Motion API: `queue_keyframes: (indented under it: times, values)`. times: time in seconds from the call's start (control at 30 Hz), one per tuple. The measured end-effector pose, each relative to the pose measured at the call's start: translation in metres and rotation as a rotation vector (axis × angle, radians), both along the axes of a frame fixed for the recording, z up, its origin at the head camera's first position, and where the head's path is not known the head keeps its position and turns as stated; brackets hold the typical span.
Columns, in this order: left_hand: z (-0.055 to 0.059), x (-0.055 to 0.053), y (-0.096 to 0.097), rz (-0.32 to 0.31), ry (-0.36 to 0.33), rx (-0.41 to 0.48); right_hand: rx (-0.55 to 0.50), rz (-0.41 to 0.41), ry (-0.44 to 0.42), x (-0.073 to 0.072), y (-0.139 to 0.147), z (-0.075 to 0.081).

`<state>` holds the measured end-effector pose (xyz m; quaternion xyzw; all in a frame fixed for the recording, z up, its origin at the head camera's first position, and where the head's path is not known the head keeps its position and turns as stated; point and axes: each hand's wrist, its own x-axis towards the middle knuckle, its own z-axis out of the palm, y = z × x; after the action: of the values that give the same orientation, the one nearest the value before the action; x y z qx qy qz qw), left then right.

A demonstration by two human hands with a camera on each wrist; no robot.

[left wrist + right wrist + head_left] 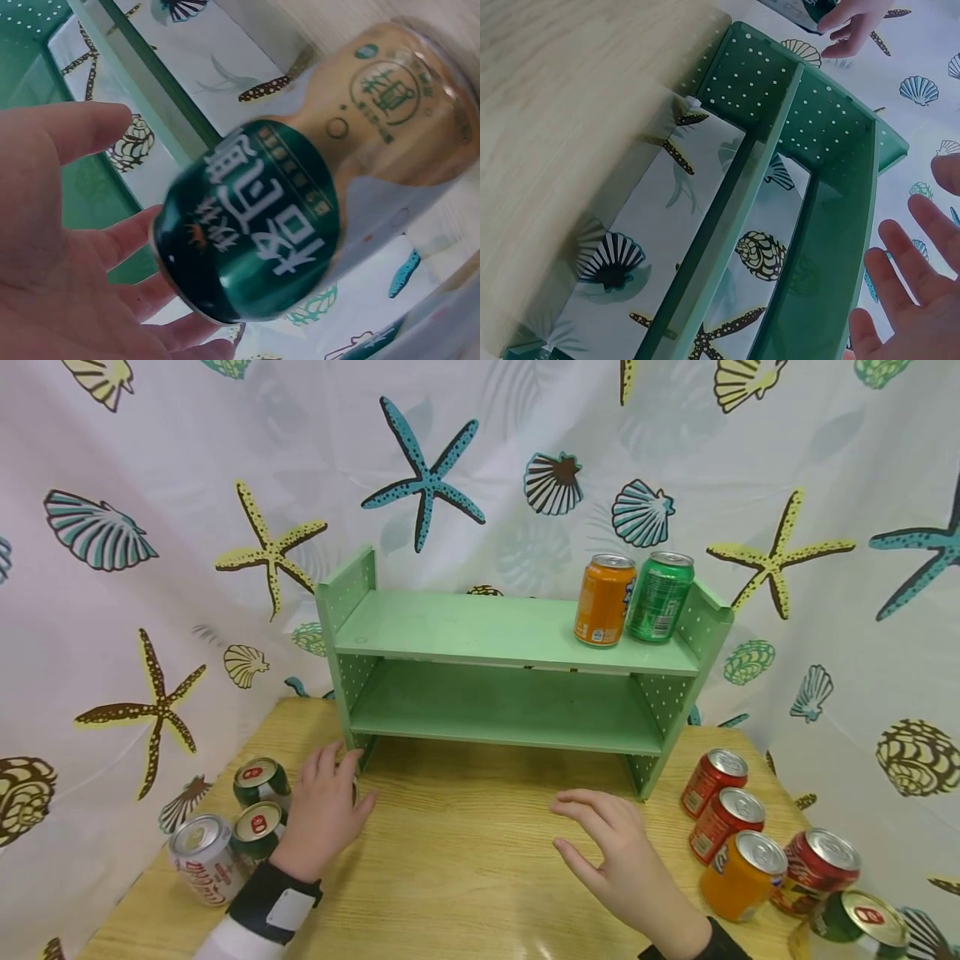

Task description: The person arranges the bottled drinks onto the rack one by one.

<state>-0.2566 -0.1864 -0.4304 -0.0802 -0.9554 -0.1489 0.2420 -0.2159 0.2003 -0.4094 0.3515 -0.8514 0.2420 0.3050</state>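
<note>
Left hand (324,810), wide, sat at a green-and-gold can (259,217) near the shelf's (487,697) left end, contact unclear, right hand (615,856) wide over table (450,843), while top tier (457,622) held orange can (602,602) and green can (660,597).

Head: left hand (326,810), right hand (618,860) are viewed from above
Wrists: each is viewed palm-side, close
Shared: shelf (465,625) beyond
</note>
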Motion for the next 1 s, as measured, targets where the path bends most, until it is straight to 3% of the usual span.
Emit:
queue_keyframes:
  times: [0.23,0.6,1.0]
  values:
    - [0.000,-0.009,-0.003,0.028,-0.039,-0.008,0.009,0.003,-0.050,0.008,-0.005,-0.007]
    - [-0.009,-0.019,-0.009,0.056,-0.120,0.007,0.014,0.061,-0.010,0.012,-0.012,-0.018]
    - [-0.016,-0.024,-0.012,0.088,-0.109,0.007,0.024,0.051,-0.032,0.015,-0.014,-0.022]
